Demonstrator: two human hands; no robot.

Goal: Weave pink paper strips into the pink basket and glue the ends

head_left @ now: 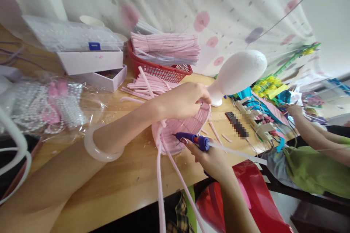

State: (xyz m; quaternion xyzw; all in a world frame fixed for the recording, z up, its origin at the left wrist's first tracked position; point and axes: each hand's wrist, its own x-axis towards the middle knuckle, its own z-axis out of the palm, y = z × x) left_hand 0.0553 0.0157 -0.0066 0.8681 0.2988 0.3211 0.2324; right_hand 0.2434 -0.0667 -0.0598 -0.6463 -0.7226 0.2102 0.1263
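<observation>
A pink woven basket (188,125) lies tipped on the wooden table, its inside facing me. My left hand (186,100) reaches over it, fingers closed on the far rim. In my right hand (212,158) is a blue hot glue gun (201,142), its nozzle pointing left at the inside of the basket. A long translucent glue stick (240,155) juts from its back end. Two long pink strips (160,189) run from the basket's near side down past the table edge. Whether the nozzle touches the weave I cannot tell.
Behind the basket lie loose pink strips (142,83) and a red plastic basket (164,72) of bundled strips. A white foam head form (242,72) stands behind right, near a phone (236,124) and power strips (253,116). Bagged beads (65,102) lie left; a co-worker's arm (308,131) is at right.
</observation>
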